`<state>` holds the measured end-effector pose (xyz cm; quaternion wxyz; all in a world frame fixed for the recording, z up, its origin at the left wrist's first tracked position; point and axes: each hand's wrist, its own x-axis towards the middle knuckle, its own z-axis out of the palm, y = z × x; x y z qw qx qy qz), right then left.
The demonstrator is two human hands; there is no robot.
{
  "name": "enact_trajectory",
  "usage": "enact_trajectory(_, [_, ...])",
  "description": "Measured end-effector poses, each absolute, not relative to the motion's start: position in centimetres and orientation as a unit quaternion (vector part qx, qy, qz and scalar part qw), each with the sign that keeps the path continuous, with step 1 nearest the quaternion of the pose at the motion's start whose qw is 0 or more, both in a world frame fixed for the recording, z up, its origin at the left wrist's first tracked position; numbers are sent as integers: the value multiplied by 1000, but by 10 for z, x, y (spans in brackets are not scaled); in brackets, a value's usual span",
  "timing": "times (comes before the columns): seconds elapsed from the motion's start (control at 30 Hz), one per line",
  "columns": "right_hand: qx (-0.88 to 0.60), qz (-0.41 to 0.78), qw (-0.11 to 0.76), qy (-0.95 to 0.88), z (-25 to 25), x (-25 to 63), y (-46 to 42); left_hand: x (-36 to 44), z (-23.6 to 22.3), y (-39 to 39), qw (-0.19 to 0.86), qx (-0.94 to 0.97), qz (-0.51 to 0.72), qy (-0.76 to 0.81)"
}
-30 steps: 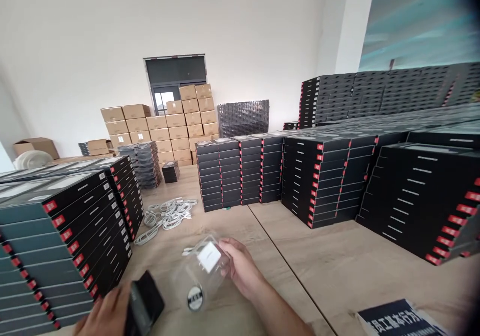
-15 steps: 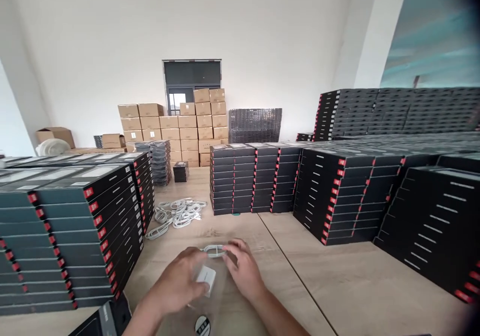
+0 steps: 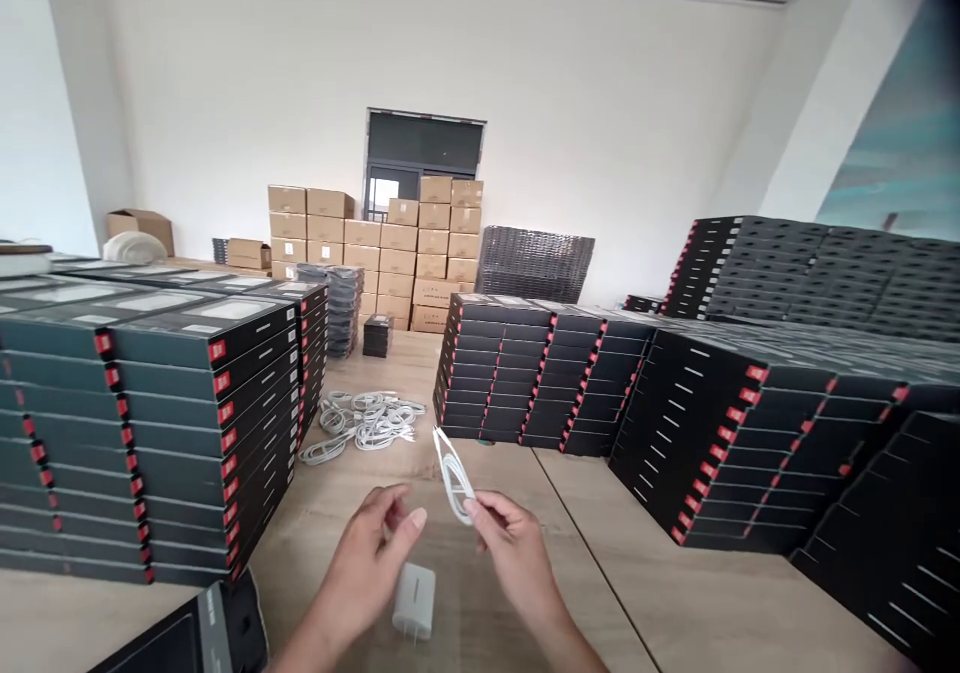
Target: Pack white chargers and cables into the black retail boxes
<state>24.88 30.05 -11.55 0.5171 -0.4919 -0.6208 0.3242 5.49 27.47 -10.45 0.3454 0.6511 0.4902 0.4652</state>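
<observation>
In the head view, holds both forearms out over the bench (image 3: 705, 613), slanting inward from the lower edge. Has the right hand (image 3: 516, 548) extended from the lower right, wrist low, fingers directed forward and to the left. Pinches the cable (image 3: 452, 478) between thumb and fingers of this hand, gripping near the closer end of its coil. Holds it out just ahead and left of the right hand, long axis running forward and slightly left, plug ends at the far tip and pointing away.

Holds the left hand (image 3: 371, 545) opposite, fingers curled, thumb directed forward and right, leaving a loose gap between thumb and fingertips. Has the adapter (image 3: 415, 598) just behind the left thumb, between the forearms, prongs toward the body, long axis roughly forward and back; cannot tell whether touching the hand.

Has a black box (image 3: 202, 628) left of the left forearm, and the cable pile (image 3: 367, 418) ahead of the left hand, beside the left stack (image 3: 172, 383). Faces the front stack (image 3: 540, 378) beyond the right hand.
</observation>
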Motion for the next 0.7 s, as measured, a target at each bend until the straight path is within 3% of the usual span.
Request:
enact_trajectory(0.1, [-429, 370, 508, -649, -106, 219, 278, 62, -105, 272, 420, 612, 518, 425])
enact_trajectory(0.27, [-411, 332, 477, -702, -102, 202, 263, 65, -100, 265, 406, 607, 527, 436])
enact_trajectory(0.5, [-357, 484, 517, -609, -97, 213, 267, 64, -94, 261, 430, 662, 462, 405])
enact_trajectory(0.7, [-388, 483, 566, -545, -97, 221, 276, 67, -98, 257, 491, 674, 428, 349])
